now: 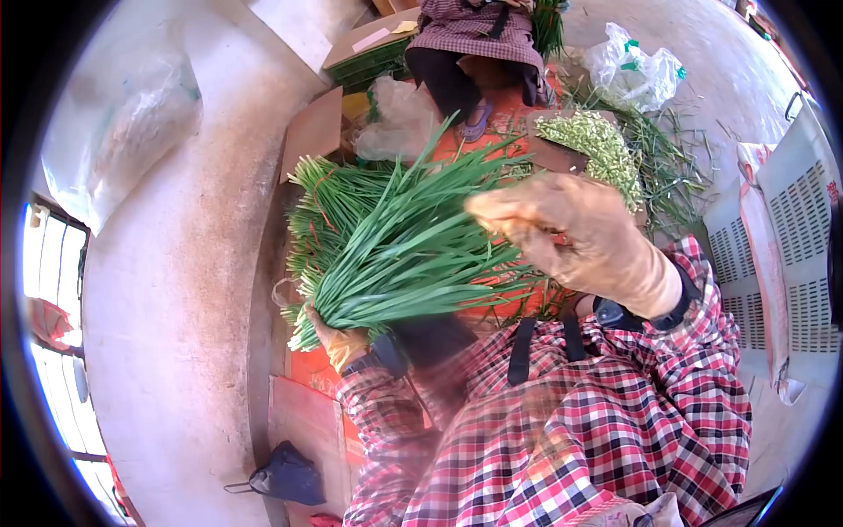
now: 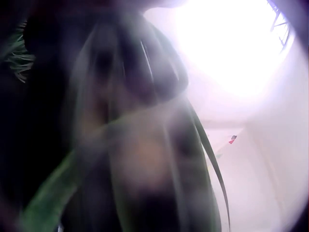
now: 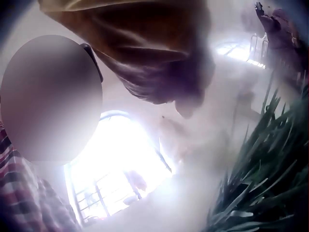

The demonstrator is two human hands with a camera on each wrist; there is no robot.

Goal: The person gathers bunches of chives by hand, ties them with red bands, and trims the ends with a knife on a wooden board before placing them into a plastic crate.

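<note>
A bunch of long green garlic chives fans out across the head view, pale stem ends at lower left and leaf tips toward the right. My gloved left hand grips it near the stem ends. My right hand, in a loose tan glove, hangs over the leaf tips with fingers loosely bent; nothing shows in it. In the right wrist view the glove is above, with chive leaves at lower right. Dark, blurred leaves fill much of the left wrist view.
More chives, some tied with red bands, lie behind the held bunch. Pale cut pieces are heaped near loose trimmings. Another person sits opposite. White perforated crates stand right; a concrete wall runs along the left.
</note>
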